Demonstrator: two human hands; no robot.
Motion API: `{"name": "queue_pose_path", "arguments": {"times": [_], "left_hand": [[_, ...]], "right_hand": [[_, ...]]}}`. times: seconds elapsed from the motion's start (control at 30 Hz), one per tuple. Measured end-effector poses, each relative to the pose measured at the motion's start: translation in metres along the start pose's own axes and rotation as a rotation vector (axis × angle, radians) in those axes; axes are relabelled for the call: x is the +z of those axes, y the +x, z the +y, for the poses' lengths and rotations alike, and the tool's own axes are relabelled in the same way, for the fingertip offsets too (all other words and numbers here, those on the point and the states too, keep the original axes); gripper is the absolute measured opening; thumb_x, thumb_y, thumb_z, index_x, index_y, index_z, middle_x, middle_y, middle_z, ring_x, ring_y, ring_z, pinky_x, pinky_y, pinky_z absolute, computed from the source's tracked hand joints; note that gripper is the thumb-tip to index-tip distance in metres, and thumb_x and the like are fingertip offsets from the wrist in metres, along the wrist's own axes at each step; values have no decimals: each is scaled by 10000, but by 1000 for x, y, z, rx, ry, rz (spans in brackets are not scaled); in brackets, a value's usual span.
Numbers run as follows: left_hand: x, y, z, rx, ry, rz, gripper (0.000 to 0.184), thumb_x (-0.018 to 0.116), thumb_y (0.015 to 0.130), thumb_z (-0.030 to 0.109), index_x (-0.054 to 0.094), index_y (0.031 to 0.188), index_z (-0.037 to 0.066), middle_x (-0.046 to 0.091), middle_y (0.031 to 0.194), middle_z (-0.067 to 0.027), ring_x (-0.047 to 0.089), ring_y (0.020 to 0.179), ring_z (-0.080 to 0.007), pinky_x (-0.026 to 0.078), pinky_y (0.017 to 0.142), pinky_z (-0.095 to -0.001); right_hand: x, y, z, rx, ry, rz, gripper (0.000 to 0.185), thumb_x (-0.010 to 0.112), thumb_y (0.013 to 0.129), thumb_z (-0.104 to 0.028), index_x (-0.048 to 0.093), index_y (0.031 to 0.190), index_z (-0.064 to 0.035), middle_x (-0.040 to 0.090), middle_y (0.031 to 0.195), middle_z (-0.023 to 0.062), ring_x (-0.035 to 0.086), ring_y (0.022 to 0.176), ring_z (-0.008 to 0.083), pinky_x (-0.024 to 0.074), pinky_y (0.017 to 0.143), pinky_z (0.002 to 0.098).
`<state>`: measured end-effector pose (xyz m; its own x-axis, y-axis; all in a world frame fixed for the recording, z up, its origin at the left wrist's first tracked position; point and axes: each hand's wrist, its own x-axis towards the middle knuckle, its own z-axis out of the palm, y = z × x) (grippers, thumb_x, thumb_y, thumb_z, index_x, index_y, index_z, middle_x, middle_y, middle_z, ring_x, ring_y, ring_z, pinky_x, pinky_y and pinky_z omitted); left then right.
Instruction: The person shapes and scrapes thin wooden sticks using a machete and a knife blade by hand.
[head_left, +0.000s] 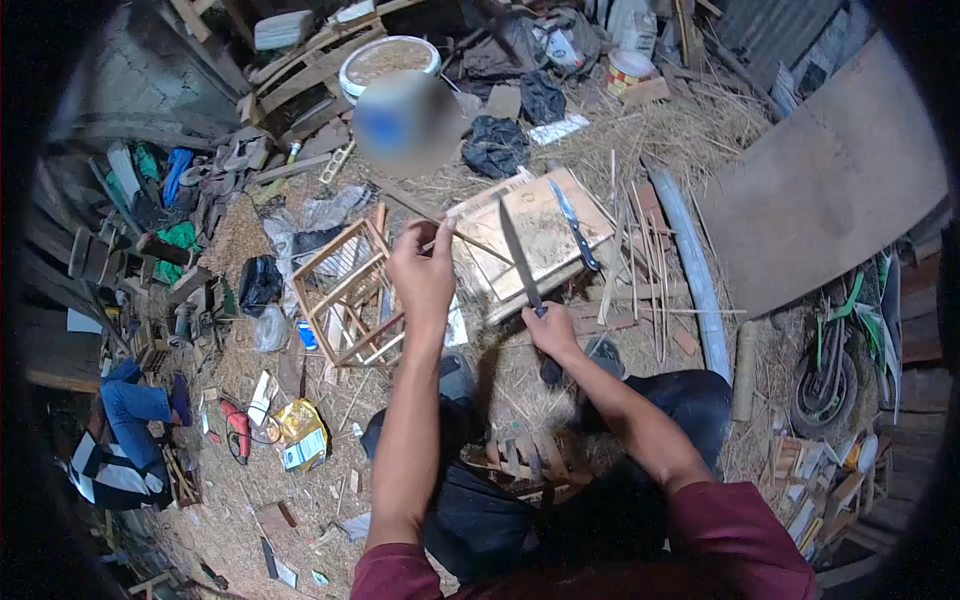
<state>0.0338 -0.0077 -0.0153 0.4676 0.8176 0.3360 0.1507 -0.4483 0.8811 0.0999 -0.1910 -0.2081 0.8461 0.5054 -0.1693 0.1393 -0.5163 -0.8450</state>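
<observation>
My right hand is wrapped tight around the handle of a long knife, its blade pointing away from me and leaning a little to the left. My left hand is raised in front of me, higher in view than the right, with thumb and fingers pinched together on a thin stick.

What matters most is how these two lie to each other. The stick's long axis runs from my left fingertips down to the right, toward the blade, while the knife runs mostly away from me, so the two lines lie crosswise. The stick's right end reaches the blade well above my right fist; whether wood and steel touch there, I can't tell. The left hand is the nearer one to the stick, since it holds it; the right is below and to the right, and only its blade comes close.

Beneath the stick and blade lies a flat board, and on its right side rests a second knife, its dark handle toward me, out of both my hands. Just left of my left forearm stands a wooden frame. Thin strips of wood lie to the right of the board, beside a grey pipe.
</observation>
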Motion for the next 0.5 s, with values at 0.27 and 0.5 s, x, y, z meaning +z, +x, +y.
{"name": "queue_pose_path", "arguments": {"times": [0.27, 0.5], "left_hand": [[-28, 25, -9, -150, -471, 96, 273, 649, 945, 81, 640, 1171, -72, 723, 999, -94, 659, 877, -108, 525, 772, -237], [-19, 6, 1, -22, -247, -139, 225, 624, 960, 79, 672, 1149, -33, 729, 997, -108, 683, 917, -150, 543, 811, -274]], "right_hand": [[-103, 25, -145, 208, 659, -115, 273, 655, 954, -284, 554, 907, -35, 475, 573, -25, 431, 406, 81, 345, 364, 252], [-118, -1, -210, -205, 579, 54, 194, 606, 975, -191, 624, 1004, -1, 571, 647, -11, 513, 514, 64, 402, 466, 241]]}}
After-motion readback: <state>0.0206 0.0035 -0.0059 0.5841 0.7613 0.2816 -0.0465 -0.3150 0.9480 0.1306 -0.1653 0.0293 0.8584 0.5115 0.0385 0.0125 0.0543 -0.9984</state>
